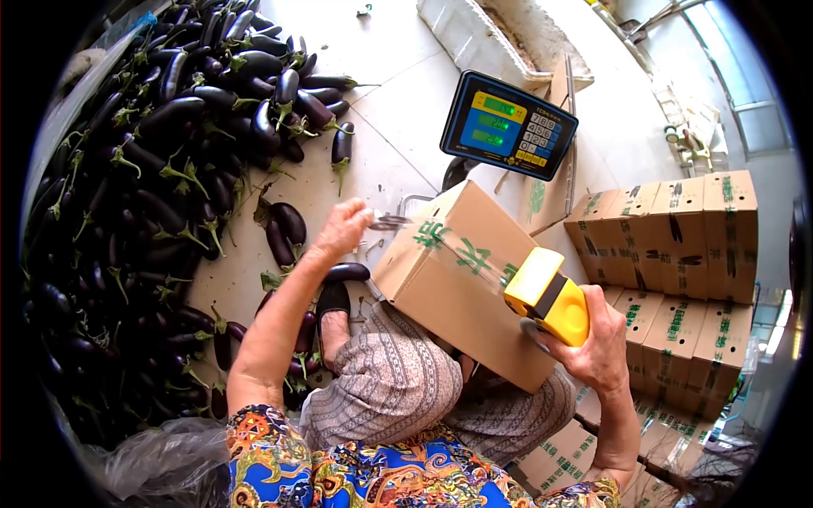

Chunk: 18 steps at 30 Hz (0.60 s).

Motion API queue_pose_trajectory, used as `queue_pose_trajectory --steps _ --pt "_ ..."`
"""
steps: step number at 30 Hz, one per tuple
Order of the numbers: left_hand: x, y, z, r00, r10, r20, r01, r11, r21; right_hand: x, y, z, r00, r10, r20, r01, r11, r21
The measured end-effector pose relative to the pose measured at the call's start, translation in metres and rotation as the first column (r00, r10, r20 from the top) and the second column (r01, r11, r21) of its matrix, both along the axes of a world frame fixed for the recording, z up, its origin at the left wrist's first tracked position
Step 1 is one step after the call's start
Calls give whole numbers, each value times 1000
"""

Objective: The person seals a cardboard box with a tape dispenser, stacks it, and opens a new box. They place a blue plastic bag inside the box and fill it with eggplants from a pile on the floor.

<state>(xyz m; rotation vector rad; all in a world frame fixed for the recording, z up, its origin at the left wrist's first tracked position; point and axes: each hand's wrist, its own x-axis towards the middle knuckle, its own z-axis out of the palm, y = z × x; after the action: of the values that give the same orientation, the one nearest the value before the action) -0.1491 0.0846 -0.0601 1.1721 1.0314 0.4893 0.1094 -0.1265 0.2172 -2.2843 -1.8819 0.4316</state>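
A closed cardboard box (457, 313) with green printed characters rests tilted in front of my knees. My right hand (593, 339) grips a yellow tape dispenser (550, 296) against the box's right end. Clear tape (466, 251) runs over the top face from the dispenser toward the left edge. Closed at the box's left edge is my left hand (345, 229), with what look like small dark scissors (390, 222) sticking out of it toward the box. Just behind the box, a scale display (510, 125) shows lit green numbers.
A large heap of eggplants (144, 195) covers the floor on the left, with loose ones (290, 223) near my left arm. Stacked printed cartons (669, 237) stand to the right. A white foam box (500, 38) is at the back; clear plastic (169, 461) lies lower left.
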Motion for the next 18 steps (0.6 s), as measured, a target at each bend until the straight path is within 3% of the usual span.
queue_pose_trajectory --steps 1,3,7,8,13,18 --pt "6 -6 -13 998 -48 -46 50 998 46 -1 1 0 1000 -3 0 3 1000 -8" --pt "21 -20 -26 994 -19 -110 55 943 328 0 2 0 1000 -9 -6 9 1000 -12" --pt "42 -31 -22 993 -65 -94 93 940 328 2 0 -3 1000 -14 7 14 1000 -2" --pt "41 -33 -13 987 -94 -130 126 956 264 4 -1 -4 1000 -25 -4 25 1000 -10" --pt "48 -46 -27 999 16 -48 5 920 393 12 -3 -10 997 -52 -56 51 998 -20" --pt "48 -53 -24 994 68 -89 -24 908 419 12 -5 -12 995 -77 -62 76 997 -21"
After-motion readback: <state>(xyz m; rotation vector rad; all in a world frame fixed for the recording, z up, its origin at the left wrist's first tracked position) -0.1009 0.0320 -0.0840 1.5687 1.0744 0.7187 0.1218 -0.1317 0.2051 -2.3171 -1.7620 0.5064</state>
